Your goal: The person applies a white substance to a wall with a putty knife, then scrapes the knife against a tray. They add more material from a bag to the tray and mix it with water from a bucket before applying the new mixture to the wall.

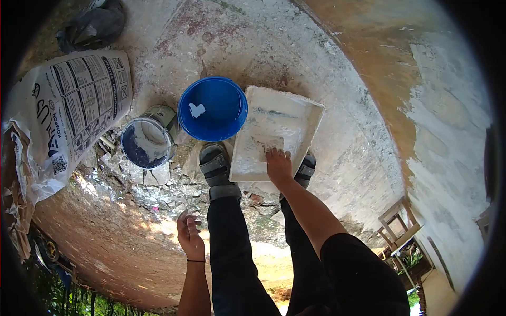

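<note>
My right hand (279,164) reaches into a shallow, whitish rectangular tray (305,129) on the ground. Its fingers are bent over the edge of a flat, pale grey piece (269,141), too smeared with the tray's colour to name. Wet, whitish residue coats the tray floor. To the lower left, my left hand (191,231) hangs in the air above the ground, palm partly up, with loosely bent fingers apart and nothing in them. A blue bucket (212,109) with water and a white patch inside touches the tray's left side.
A dark bucket with pale residue (146,142) stands left of the blue one, beside another container (162,117). A large printed sack (79,100) and a black bag (97,26) lie at the left. My shoes flank the tray's lower part. A patchy wall (448,131) rises at the right.
</note>
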Tool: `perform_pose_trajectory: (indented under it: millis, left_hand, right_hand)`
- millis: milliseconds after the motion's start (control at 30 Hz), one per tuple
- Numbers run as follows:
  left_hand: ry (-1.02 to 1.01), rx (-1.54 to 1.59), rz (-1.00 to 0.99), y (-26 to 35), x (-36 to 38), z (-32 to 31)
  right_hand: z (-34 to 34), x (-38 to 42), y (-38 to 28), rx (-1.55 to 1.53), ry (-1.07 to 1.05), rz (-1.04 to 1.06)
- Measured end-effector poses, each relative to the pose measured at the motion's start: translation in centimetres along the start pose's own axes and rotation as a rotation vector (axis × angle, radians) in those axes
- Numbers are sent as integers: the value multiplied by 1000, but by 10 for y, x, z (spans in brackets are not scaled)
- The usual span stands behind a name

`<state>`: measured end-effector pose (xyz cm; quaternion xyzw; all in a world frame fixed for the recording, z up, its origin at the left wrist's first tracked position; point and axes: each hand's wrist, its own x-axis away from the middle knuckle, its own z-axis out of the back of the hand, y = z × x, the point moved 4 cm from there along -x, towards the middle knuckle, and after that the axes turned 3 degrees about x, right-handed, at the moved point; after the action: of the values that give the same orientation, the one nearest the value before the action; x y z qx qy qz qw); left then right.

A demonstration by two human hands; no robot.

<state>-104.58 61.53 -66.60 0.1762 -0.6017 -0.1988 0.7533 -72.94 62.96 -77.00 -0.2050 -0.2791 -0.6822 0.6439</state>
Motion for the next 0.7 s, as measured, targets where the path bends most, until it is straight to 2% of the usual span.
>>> perform_pose_trajectory:
  millis: [200, 233, 333, 367, 433, 467, 500, 567, 600, 667, 700]
  left_hand:
    - [1, -64, 12, -2, 14, 6]
    - [2, -34, -5, 1, 17, 7]
    - [25, 50, -34, 23, 25, 8]
    - [30, 73, -63, 32, 27, 10]
    - [62, 144, -82, 52, 33, 16]
    - [62, 172, -103, 57, 34, 20]
    - [61, 197, -121, 60, 36, 25]
    - [72, 240, -171, 75, 41, 35]
    - [87, 265, -164, 85, 45, 42]
    - [125, 323, -168, 100, 50, 56]
    - [135, 371, -160, 101, 52, 64]
  right_hand:
    - [2, 14, 8, -52, -87, 0]
    - [11, 17, 6, -55, -78, 12]
    - [50, 26, 13, -328, -173, -162]
    - [68, 27, 11, -315, -154, -141]
    - [103, 27, 15, -632, -136, -282]
    - [143, 21, 6, -783, -206, -225]
    - [177, 16, -2, -768, -198, -193]
    - [232, 8, -34, -2111, -540, -274]
    - [269, 4, -49, -2086, -548, -245]
    - [343, -2, -90, -2091, -635, -16]
    - [370, -4, -108, -2061, -653, 15]
